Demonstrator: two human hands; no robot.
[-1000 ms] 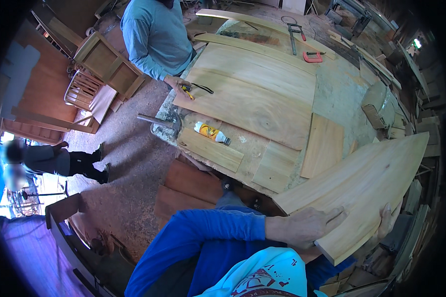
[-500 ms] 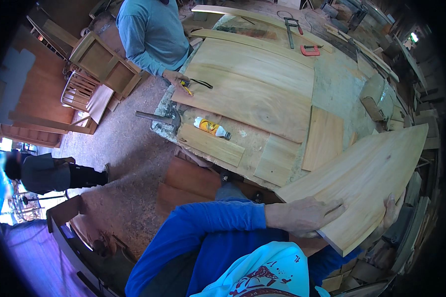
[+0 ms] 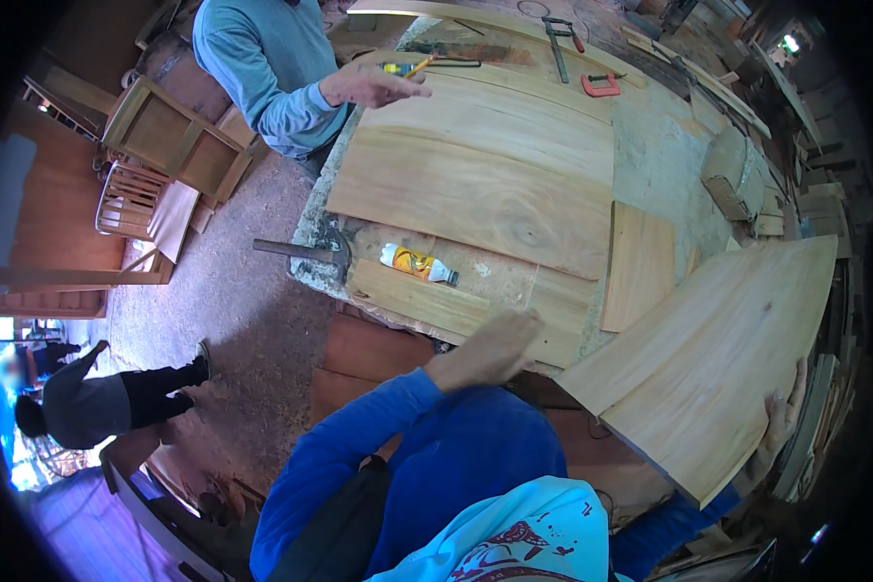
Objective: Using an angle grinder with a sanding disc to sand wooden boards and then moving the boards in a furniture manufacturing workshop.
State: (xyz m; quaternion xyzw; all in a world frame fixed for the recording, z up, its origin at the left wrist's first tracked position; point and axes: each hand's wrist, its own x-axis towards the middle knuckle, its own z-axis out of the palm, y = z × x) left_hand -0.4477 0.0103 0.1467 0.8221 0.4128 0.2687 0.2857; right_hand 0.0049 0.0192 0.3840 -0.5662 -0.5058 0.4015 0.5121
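Left hand (image 3: 490, 349): free, nothing in it that I can see. Fingers straight and close together, not spread, pointing right and away from the body at the near edge of the table (image 3: 664, 136). It's a bit blurred, so I can't tell whether it touches the wood under it or hangs just above.

Right hand (image 3: 778, 417): holding the board (image 3: 708, 359) by its right edge. I get fingers along that edge; the rest of the grip is partly hidden behind the wood, so can't call the thumb.

Board is to the right of the body, tilted, one end out by the table's near right corner, the other end low, close to the right sleeve (image 3: 669, 529). Can't confirm whether its left corner touches the table. Pale bare wood, grain running lengthwise, small dark knot toward the far right. I read a step in the near left edge, with a faint line running from it along the grain.

On the table: wide panels (image 3: 475, 184) lying flat, a plank (image 3: 412, 296) near the front edge, a white-yellow bottle (image 3: 419, 264) on its side, a hammer (image 3: 301, 252) with its handle over the left edge. Red clamp (image 3: 600, 87) at the far side. Co-worker's hand (image 3: 373, 85) is over the panels' far left, holding a pencil (image 3: 419, 66) and a tape measure (image 3: 398, 69).
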